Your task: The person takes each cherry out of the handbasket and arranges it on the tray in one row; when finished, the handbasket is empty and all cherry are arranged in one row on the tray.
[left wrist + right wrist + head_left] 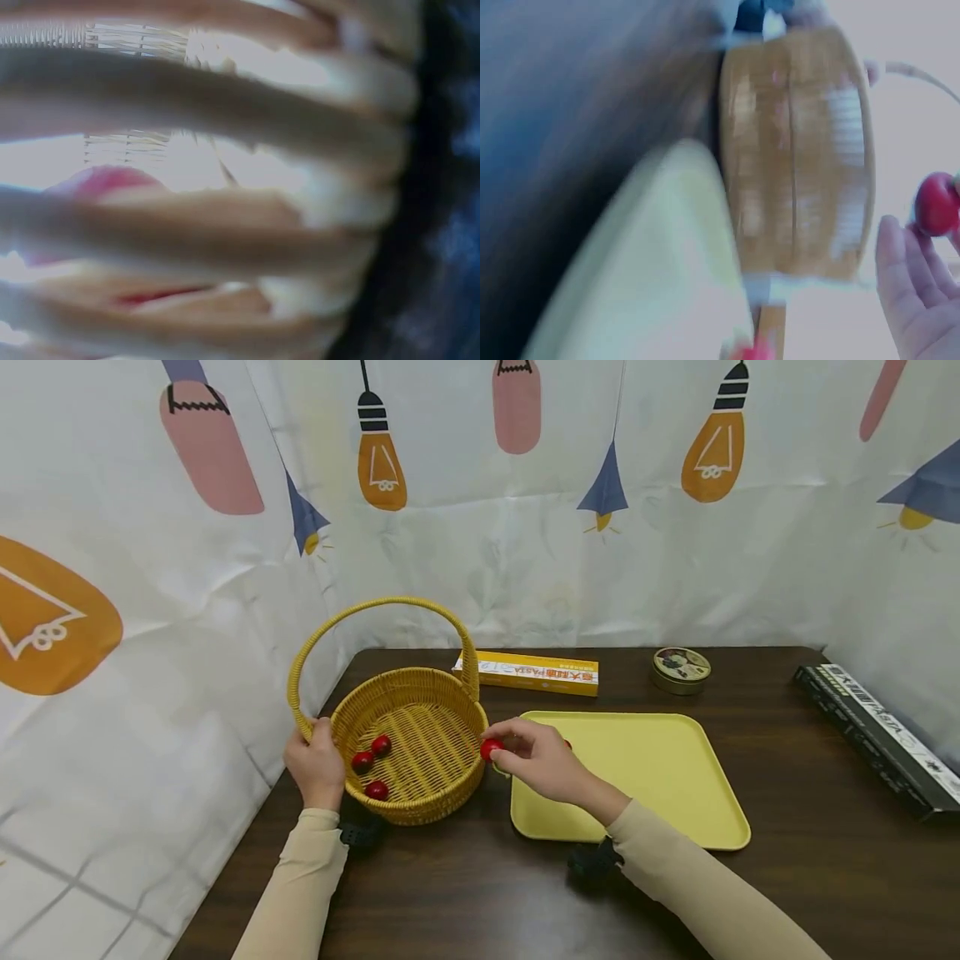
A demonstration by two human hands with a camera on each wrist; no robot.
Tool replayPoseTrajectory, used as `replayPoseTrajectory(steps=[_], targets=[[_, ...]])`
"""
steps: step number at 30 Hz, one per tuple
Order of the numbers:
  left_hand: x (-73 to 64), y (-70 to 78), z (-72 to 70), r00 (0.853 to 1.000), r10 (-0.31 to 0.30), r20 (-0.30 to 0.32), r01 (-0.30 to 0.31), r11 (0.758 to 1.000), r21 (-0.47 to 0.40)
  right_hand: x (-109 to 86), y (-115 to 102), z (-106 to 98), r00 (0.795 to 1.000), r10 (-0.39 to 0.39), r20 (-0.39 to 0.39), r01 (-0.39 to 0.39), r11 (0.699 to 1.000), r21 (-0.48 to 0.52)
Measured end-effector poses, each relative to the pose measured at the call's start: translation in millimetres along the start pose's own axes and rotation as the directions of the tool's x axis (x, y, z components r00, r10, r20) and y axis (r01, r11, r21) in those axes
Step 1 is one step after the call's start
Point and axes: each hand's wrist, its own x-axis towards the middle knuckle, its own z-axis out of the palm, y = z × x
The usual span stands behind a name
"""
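Observation:
My left hand [317,763] grips the yellow wicker basket [431,810] at its left side, where the arched handle meets the rim. Several glossy red cherries lie inside, among them one dark cherry [377,790] near the front. Just off the basket's right rim, my right hand [542,760] pinches another red cherry [937,204] between thumb and fingers, with a thin greenish stem hanging below. A further cherry [567,745] shows partly behind that hand, on the yellow tray [645,777]. The left wrist view holds only blurred close wicker and red patches.
Behind the basket and tray lies a yellow pasta box [536,673]. A round tin [680,670] stands at the back right. A long black box [877,735] lies along the table's right side. Patterned cloth [480,552] hangs behind the dark table [465,893].

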Motion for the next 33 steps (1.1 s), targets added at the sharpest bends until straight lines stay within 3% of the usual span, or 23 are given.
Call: replayPoseTrajectory(steps=[8, 14, 22, 33], targets=[[3.1, 0.2, 0.3, 0.999, 0.008, 0.032, -0.008, 1.000, 0.005, -17.4, 24.6, -52.9, 0.998, 0.026, -0.053, -0.035, 0.981, -0.190], [2.9, 0.0, 0.3, 1.000, 0.013, 0.014, -0.013, 1.000, 0.007, -19.3, 34.9, -82.3, 0.994, 0.100, -0.040, -0.107, 0.961, -0.254], [1.6, -1.8, 1.1, 0.999, 0.029, -0.020, -0.029, 1.000, 0.009, -18.5, 47.4, -107.5, 0.984, 0.166, -0.059, -0.176, 0.932, -0.317], [0.8, -1.8, -0.1, 0.999, 0.034, -0.016, -0.034, 0.999, 0.003, -25.5, 72.7, -134.1, 0.961, 0.272, -0.039, -0.267, 0.891, -0.367]])
